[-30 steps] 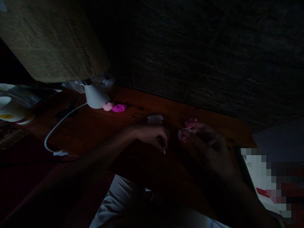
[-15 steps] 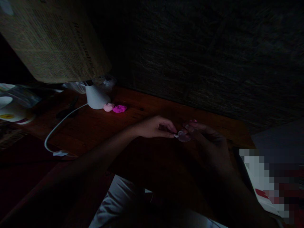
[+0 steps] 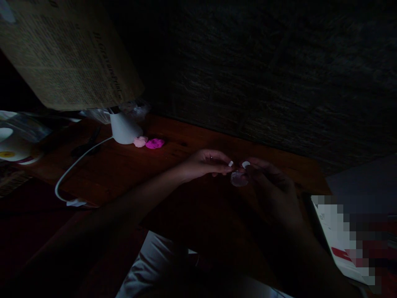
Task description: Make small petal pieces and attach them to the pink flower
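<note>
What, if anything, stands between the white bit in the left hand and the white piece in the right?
Nothing visible: a short open gap separates the white bit in the left hand from the white piece in the right hand. The pale round piece shows just below that gap.
</note>
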